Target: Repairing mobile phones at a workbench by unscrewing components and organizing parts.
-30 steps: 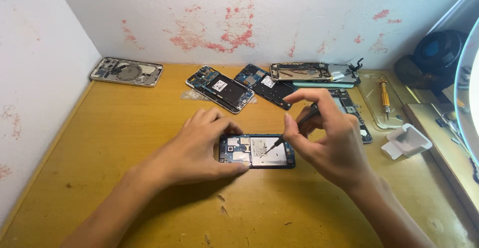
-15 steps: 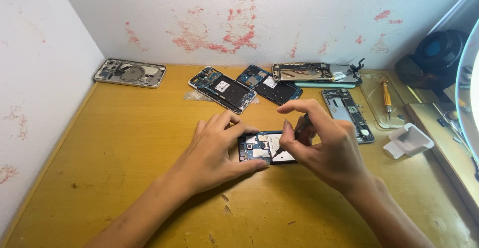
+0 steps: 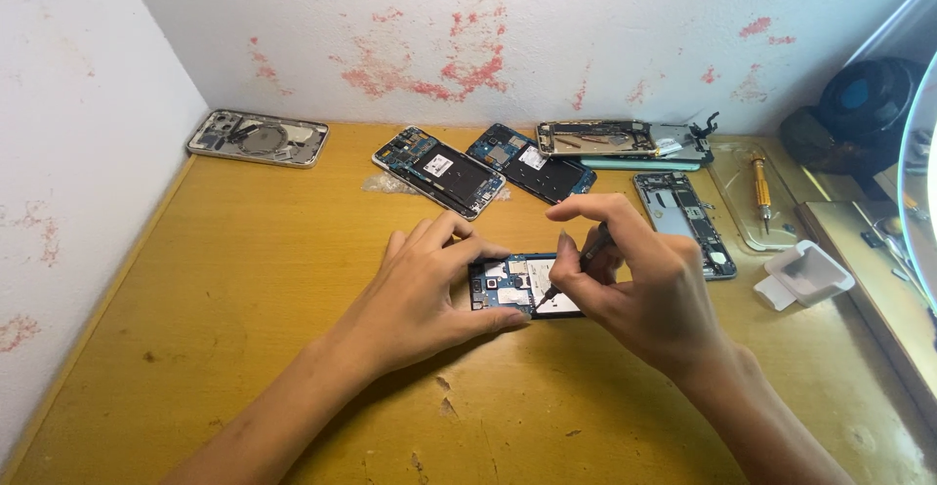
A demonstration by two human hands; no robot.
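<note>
Head view shows a wooden table (image 3: 244,280) against a white wall. Near the middle lies an opened phone (image 3: 512,285) with its insides showing. One hand, the left hand (image 3: 420,295), wraps around the phone's left end and holds it flat. Next to it, the right hand (image 3: 634,285) pinches a thin dark tool (image 3: 576,268), its tip touching the phone's insides. More opened phones (image 3: 439,168) lie along the wall, well apart.

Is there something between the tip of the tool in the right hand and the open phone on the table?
Nothing visible does. The right hand holds a thin dark tool whose tip meets the exposed inside of the open phone. The left hand grips the phone's left end, beside the tip, not under it.
</note>
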